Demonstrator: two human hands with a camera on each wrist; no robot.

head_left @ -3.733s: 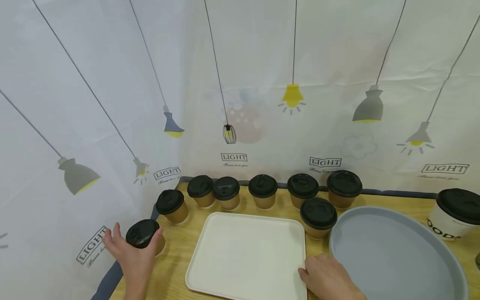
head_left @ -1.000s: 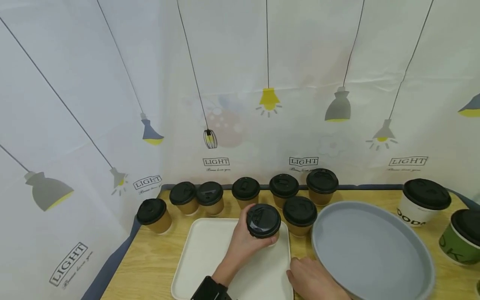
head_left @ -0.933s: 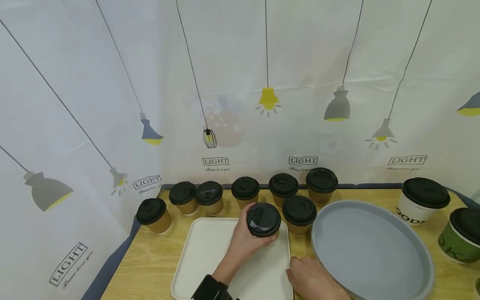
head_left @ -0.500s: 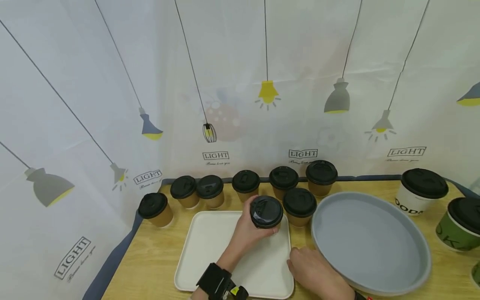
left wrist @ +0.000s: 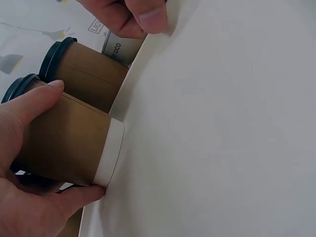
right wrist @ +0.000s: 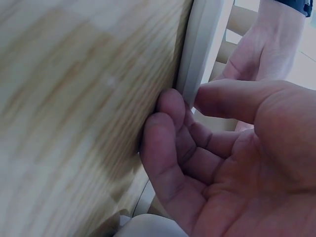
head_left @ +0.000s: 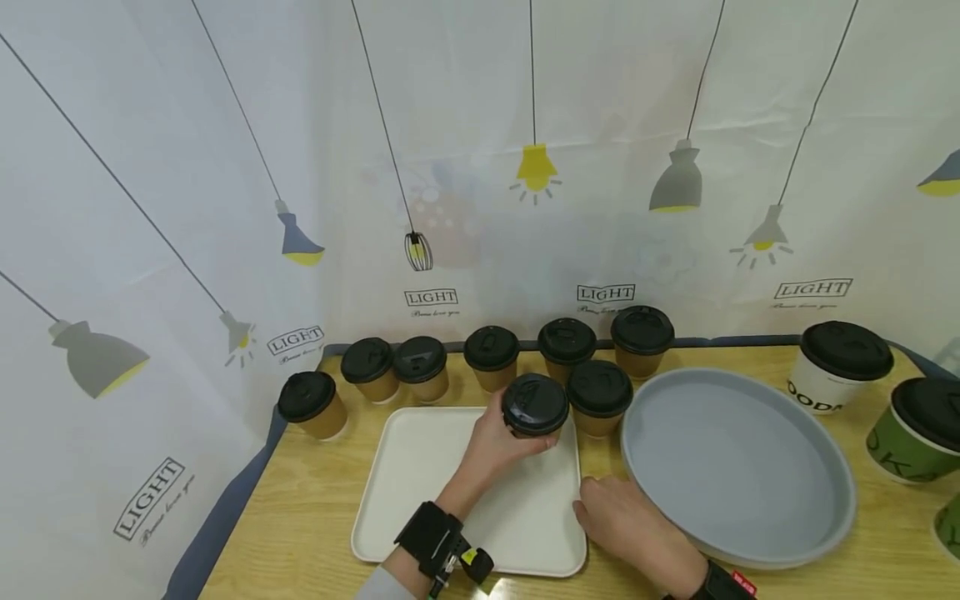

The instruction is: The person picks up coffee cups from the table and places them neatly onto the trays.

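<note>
My left hand [head_left: 487, 446] grips a brown paper coffee cup with a black lid [head_left: 535, 406] at the far right corner of the white tray [head_left: 442, 483]. In the left wrist view, thumb and fingers wrap the cup [left wrist: 69, 136], whose white base band is right at the tray surface. My right hand [head_left: 618, 521] pinches the tray's right edge. The right wrist view shows its thumb [right wrist: 222, 101] against the tray rim [right wrist: 200, 44], the other fingers curled low by the wooden table. The tray is otherwise bare.
Several lidded brown cups line the back, one [head_left: 598, 398] close right of the held cup and another [head_left: 312, 404] at far left. A round grey-blue tray [head_left: 738, 467] lies right. Beyond it stand a white cup [head_left: 836, 367] and green cups [head_left: 915, 429]. A printed cloth hangs behind.
Since the earliest frame, my left hand has brought the cup from the far left onto the tray's far right corner. My right hand stays at the tray's right edge. The head view has shifted.
</note>
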